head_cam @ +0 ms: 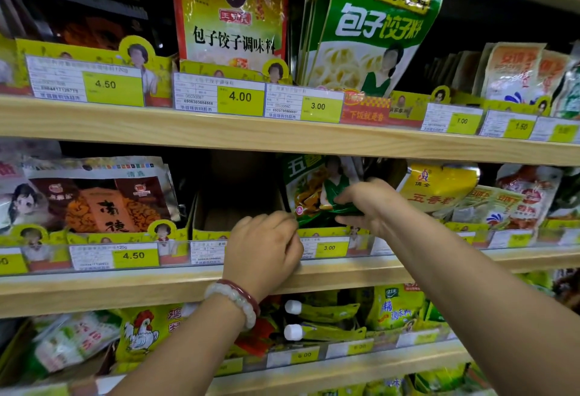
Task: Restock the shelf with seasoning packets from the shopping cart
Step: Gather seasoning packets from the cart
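My right hand (370,204) has its grip on the green seasoning packet (317,191) — thumb under, fingers over its lower edge — standing it on the middle shelf (345,273) beside a yellow packet (439,188). My left hand (266,248) pinches the packet's lower left corner, fingers curled, next to an empty cardboard tray (232,207).

The seasoning packet (317,190) was green; price tags (240,97) were yellow; the bracelets (238,300) were red and pale jade; the shelf (125,126) was light wood.

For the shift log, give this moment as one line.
right hand: grips green packets | left hand: at their lower corner | middle shelf
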